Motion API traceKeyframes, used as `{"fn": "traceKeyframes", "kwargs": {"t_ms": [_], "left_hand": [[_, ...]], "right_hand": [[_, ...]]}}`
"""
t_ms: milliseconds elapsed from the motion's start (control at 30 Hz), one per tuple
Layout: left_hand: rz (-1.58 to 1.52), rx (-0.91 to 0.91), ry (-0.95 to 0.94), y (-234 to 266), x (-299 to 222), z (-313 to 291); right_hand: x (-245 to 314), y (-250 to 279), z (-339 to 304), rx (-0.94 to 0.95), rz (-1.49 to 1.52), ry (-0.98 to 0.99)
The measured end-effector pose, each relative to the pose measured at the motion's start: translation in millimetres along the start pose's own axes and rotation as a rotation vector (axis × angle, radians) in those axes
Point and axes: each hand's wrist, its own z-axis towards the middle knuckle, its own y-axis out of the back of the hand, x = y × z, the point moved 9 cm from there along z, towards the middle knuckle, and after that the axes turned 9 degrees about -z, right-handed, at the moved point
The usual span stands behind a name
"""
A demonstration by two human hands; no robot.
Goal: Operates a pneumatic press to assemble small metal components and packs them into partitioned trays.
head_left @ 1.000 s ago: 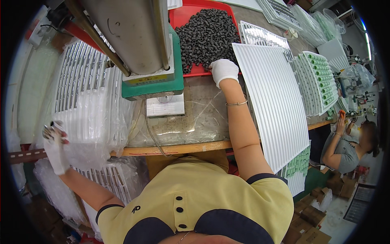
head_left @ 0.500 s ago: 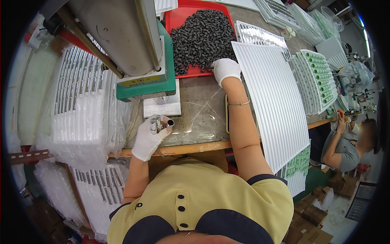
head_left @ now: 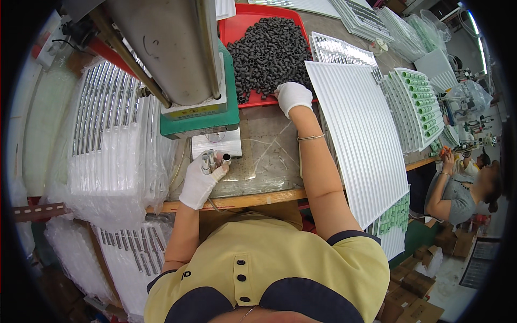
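My left hand, in a white glove, is closed around several short shiny metal tubes. Their open ends point up and away from me, just in front of the press's flat metal base plate. My right hand, also gloved in white, is at the front right of a red tray. Its fingers are pinched together beside a heap of small dark grey tubular fittings. Whatever lies between those fingertips is too small to make out.
A green-based press with a large cylinder stands over the table's left half. Plastic-wrapped racks of metal tubes lie left of it. To the right are a ribbed white panel and trays of green tubes. Another person sits farther right.
The view has shifted slightly. My right hand has moved a little to the left along the tray's front edge. My left hand keeps hold of the metal tubes in nearly the same place.
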Motion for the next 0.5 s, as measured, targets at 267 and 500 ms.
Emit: {"fn": "traceKeyframes", "kwargs": {"t_ms": [267, 500], "left_hand": [[-0.012, -0.033, 0.018, -0.4, 3.4, -7.8], [0.186, -0.076, -0.093, 4.3, -10.6, 5.1]], "right_hand": [[9.8, -0.1, 1.4, -0.012, 0.104, 0.047], [4.0, 13.3, -14.5, -0.036, 0.124, -0.008]]}}
